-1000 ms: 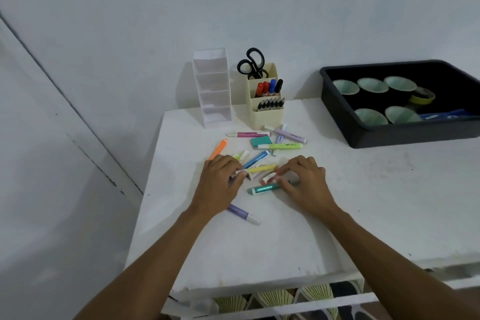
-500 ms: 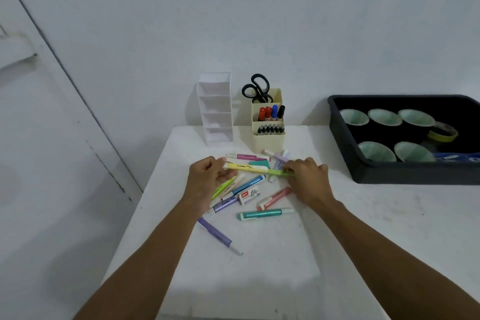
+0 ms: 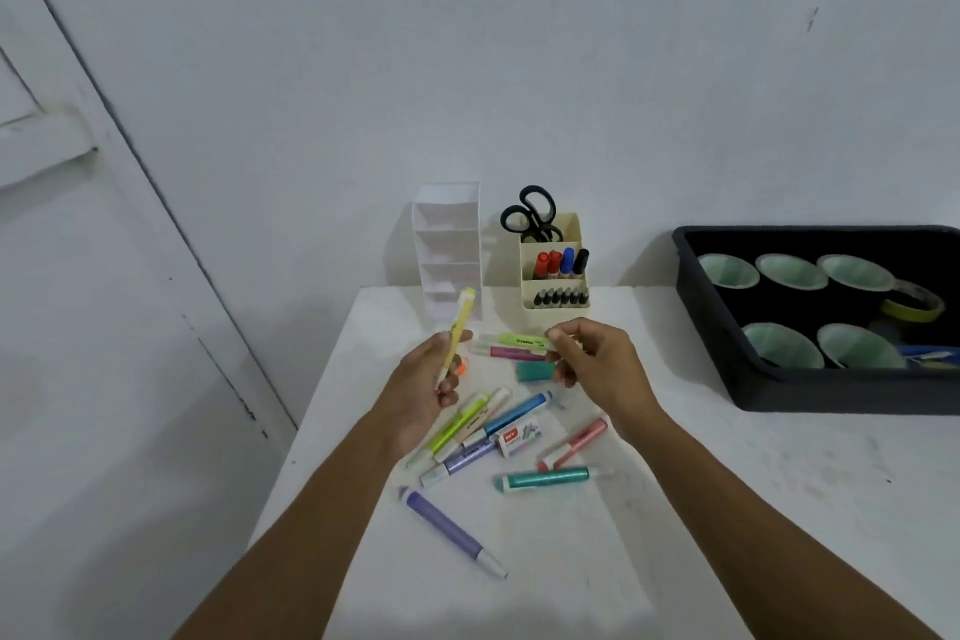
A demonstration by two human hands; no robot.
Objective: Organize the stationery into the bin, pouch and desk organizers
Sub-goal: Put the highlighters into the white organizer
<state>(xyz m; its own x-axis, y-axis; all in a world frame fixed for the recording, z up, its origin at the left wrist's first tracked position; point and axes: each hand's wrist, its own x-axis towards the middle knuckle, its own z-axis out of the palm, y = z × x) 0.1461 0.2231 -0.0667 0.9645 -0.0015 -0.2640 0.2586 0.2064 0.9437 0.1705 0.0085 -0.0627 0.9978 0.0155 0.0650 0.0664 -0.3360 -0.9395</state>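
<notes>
My left hand [image 3: 423, 390] grips a yellow highlighter [image 3: 460, 327], tilted nearly upright above the table. My right hand [image 3: 597, 369] pinches the end of a lime green highlighter [image 3: 519, 340] lying just above a pink one [image 3: 511, 353]. Several more highlighters lie loose below the hands: a purple one [image 3: 447, 525], a teal one [image 3: 545, 478], a blue one [image 3: 517, 413], a salmon one [image 3: 574, 442]. A teal eraser [image 3: 535, 372] and a small staples box [image 3: 519, 437] lie among them. An empty white tiered organizer [image 3: 449, 244] stands behind.
A cream desk organizer [image 3: 556, 276] holds black scissors [image 3: 530, 216], markers and pens at the back of the white table [image 3: 675, 509]. A black bin [image 3: 779, 379] at the right holds several tape rolls. The table's left edge runs close to my left arm.
My left hand lifted the yellow highlighter off the table and turned it upright. My right hand let go of that pen's other end and pinched the lime green one. The camera tilted up.
</notes>
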